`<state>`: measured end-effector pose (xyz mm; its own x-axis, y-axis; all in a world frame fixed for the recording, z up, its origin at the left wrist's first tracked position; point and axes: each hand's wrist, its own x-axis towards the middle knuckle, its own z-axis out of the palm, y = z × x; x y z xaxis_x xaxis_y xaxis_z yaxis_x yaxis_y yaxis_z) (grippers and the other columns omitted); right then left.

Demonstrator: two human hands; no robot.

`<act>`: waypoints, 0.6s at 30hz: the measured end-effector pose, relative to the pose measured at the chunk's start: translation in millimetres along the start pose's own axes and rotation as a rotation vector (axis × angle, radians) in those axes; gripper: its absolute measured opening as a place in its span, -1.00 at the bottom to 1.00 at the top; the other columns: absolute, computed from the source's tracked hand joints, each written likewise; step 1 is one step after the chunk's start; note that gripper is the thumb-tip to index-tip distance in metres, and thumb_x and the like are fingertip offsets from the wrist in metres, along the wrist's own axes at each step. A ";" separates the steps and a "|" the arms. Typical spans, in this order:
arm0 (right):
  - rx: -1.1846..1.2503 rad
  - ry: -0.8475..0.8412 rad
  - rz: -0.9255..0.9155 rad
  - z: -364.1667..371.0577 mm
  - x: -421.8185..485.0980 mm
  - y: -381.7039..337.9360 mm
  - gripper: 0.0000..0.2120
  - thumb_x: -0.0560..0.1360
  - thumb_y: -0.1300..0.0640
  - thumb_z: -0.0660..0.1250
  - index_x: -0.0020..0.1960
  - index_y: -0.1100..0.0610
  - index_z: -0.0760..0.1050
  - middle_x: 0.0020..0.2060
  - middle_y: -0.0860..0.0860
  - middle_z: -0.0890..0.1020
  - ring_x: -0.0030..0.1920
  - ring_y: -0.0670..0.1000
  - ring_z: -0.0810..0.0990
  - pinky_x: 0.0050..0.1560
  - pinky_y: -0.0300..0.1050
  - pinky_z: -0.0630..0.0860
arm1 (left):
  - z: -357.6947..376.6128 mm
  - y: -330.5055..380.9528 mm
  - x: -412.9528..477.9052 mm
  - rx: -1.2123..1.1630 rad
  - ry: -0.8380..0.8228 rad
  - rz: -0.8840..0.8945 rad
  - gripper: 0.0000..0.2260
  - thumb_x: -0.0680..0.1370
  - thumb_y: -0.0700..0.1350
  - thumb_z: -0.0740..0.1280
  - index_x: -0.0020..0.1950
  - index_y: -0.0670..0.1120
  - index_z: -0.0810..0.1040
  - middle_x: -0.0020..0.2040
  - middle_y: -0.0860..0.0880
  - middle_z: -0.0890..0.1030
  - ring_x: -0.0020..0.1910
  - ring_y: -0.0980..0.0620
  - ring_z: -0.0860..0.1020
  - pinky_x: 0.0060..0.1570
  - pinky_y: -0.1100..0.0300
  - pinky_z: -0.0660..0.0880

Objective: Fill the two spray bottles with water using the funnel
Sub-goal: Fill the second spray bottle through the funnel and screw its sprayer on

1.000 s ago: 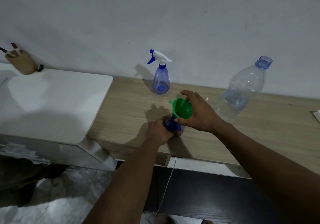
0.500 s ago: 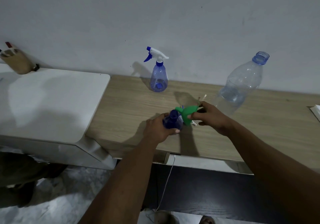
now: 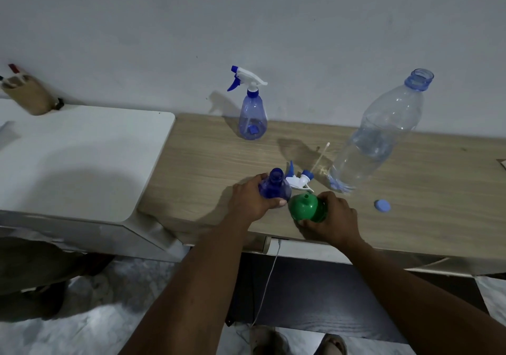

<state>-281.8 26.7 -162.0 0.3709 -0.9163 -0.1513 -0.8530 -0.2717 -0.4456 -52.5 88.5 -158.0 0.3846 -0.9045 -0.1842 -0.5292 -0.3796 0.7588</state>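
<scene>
The uncapped spray bottle [image 3: 274, 189] is translucent deep blue. The funnel [image 3: 306, 208] is solid bright green. The detached spray head [image 3: 298, 180] is white with a blue trigger and blue collar. The capped spray bottle [image 3: 252, 119] shows a translucent pale blue body, white head and blue trigger. The water bottle [image 3: 380, 135] is clear with a pale blue neck; the loose cap [image 3: 382, 206] is light blue. The table [image 3: 219, 157] is pale tan with wood grain. The cabinet top [image 3: 82, 157] is plain white, the pen holder [image 3: 27, 94] tan, the cable [image 3: 267, 286] white.
</scene>
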 end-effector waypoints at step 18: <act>-0.178 -0.177 -0.286 -39.7 82.0 -54.5 -0.69 0.53 0.17 0.36 0.27 0.10 0.54 0.20 0.08 0.56 0.17 0.12 0.55 0.14 -0.03 0.48 | -5.8 -11.6 3.6 -0.109 -0.026 -0.055 -0.16 0.12 0.38 0.55 0.35 0.12 0.50 0.16 0.09 0.66 0.13 0.03 0.61 0.22 -0.04 0.55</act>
<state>-219.4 -45.3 -115.1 0.6474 -0.7354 -0.2001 -0.7507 -0.5699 -0.3342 -40.6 90.7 -163.9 0.3899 -0.8884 -0.2424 -0.4217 -0.4062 0.8106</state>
